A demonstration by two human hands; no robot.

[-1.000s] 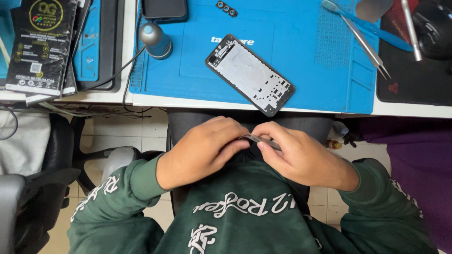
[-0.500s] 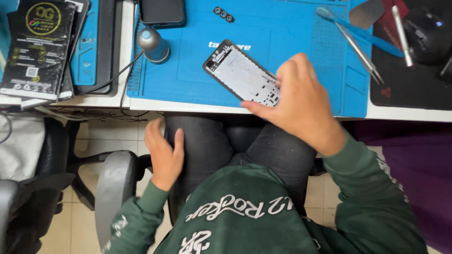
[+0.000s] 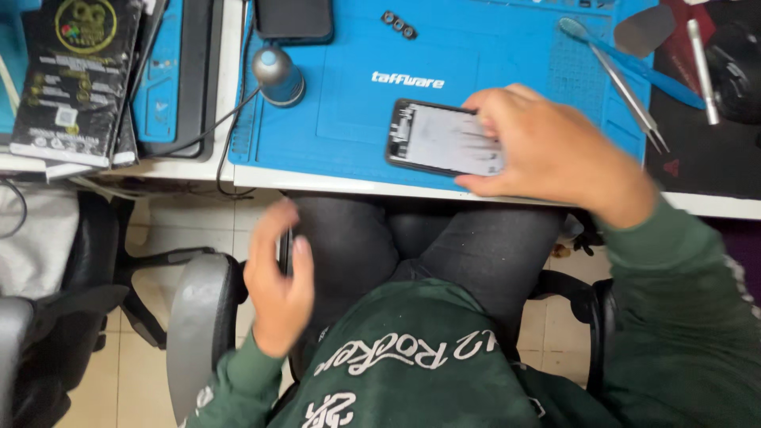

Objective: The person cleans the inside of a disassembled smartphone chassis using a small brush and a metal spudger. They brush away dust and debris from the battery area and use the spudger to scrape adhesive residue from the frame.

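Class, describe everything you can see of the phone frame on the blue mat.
The phone frame is a flat dark rectangle with rounded corners, lying open side up, its long side across the blue mat near the table's front edge. Its inside looks pale grey, with small dark parts at the left end. The right hand covers its right end, fingers on it. The picture is slightly blurred.

The right hand (image 3: 555,150) covers the right end of the opened phone (image 3: 440,139) near the blue mat's (image 3: 333,135) front edge. The left hand (image 3: 277,281) is motion-blurred beside the thigh; whether it pinches something thin cannot be told. The dark phone (image 3: 292,17) at the mat's back edge is cut off by the frame.
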